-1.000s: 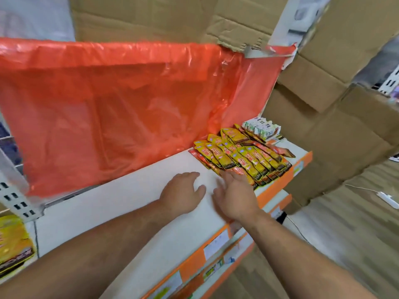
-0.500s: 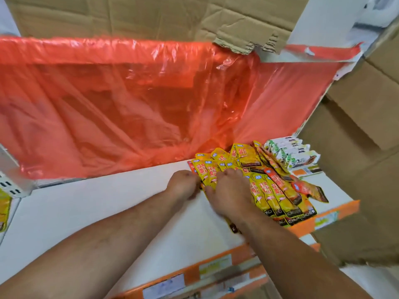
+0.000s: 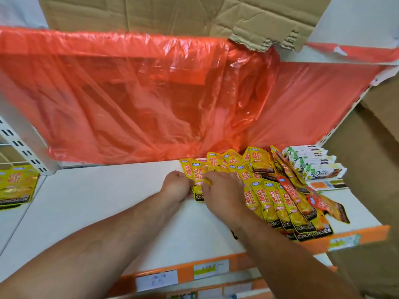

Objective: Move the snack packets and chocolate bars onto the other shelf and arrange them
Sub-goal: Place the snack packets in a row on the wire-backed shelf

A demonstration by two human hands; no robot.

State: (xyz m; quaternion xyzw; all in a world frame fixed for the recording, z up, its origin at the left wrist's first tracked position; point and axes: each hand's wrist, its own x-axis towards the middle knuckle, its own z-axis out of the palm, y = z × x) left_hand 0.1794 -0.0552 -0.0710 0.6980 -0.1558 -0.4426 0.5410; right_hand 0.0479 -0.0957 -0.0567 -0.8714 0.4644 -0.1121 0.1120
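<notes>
**A:** What are the fingers doing?

**B:** On the left hand [image 3: 175, 187] the fingers [image 3: 185, 180] are curled, pinching the left edge of the leftmost packet [image 3: 198, 184]. On the right hand [image 3: 224, 192] the fingers [image 3: 212, 180] bend down onto the same packet's right edge, so it is gripped between both hands.

**A:** And where does that packet lie?

**B:** It lies flat on the white shelf [image 3: 97, 203], about midway along it and nearer its back than its front. It is the left end of a fan of yellow snack packets [image 3: 278, 203] that overlap like roof tiles across the shelf's right half, reaching its front edge.

**A:** Is there anything else on the shelf?

**B:** A red-orange packet [image 3: 321, 202] lies on top of the fan's right side. Green-and-white wrapped bars [image 3: 313, 166] are stacked at the shelf's back right corner — the print is too small to read.

**A:** And around it?

**B:** An orange price strip [image 3: 371, 233] with paper labels [image 3: 156, 279] runs along the shelf's front edge. A translucent orange plastic sheet [image 3: 140, 93] hangs above the shelf's back edge, with torn cardboard [image 3: 162, 14] higher up. Past the shelf's left end, beyond a slotted upright [image 3: 23, 147], lies another yellow packet [image 3: 15, 186].
</notes>
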